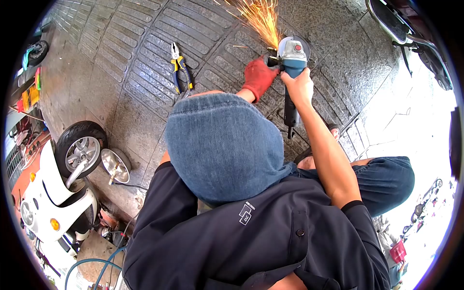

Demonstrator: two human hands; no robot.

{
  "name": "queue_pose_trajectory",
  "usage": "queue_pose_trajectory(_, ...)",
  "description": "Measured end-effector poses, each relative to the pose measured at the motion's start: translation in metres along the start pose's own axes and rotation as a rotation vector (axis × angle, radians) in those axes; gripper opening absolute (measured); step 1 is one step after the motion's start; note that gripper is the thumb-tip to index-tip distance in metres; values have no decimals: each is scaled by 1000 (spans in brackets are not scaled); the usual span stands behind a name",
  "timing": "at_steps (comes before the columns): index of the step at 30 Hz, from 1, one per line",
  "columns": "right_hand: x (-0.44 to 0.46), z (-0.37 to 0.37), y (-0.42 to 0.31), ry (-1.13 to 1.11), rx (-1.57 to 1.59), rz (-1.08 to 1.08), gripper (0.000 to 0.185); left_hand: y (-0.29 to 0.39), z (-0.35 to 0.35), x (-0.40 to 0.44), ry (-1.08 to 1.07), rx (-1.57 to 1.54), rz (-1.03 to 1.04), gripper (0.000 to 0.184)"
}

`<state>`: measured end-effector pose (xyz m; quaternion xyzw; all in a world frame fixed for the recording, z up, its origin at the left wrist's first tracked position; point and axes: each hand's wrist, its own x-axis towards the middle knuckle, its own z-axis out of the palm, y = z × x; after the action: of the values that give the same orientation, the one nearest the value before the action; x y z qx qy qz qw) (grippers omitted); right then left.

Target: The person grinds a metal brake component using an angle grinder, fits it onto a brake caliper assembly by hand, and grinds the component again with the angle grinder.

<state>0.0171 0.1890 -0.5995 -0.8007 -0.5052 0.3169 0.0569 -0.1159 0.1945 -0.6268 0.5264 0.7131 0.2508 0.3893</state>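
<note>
My right hand (pixel 299 87), bare, is wrapped round the body of a blue and black angle grinder (pixel 294 63). Its disc (pixel 304 46) is at the far end, and orange sparks (pixel 262 20) fly up and away from it. In a red glove, my left hand (pixel 261 77) is closed beside the grinder head on a small dark metal part (pixel 273 57), which touches the disc's left side. Pliers with blue and yellow handles (pixel 181 72) lie on the paving to the left.
A white scooter (pixel 60 203) with its front wheel (pixel 81 151) stands at the left, near a round metal lamp housing (pixel 116 166). Blue hoses (pixel 99 263) run at the lower left. Another motorbike (pixel 420 43) is at the upper right. My knee (pixel 224 145) is below my left hand.
</note>
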Motion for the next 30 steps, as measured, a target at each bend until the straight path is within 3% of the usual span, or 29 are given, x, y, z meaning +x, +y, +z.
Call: queue_pose_trajectory(30, 3, -4, 3, -44, 21, 4, 68, -3, 3, 1, -36, -20, 0, 38)
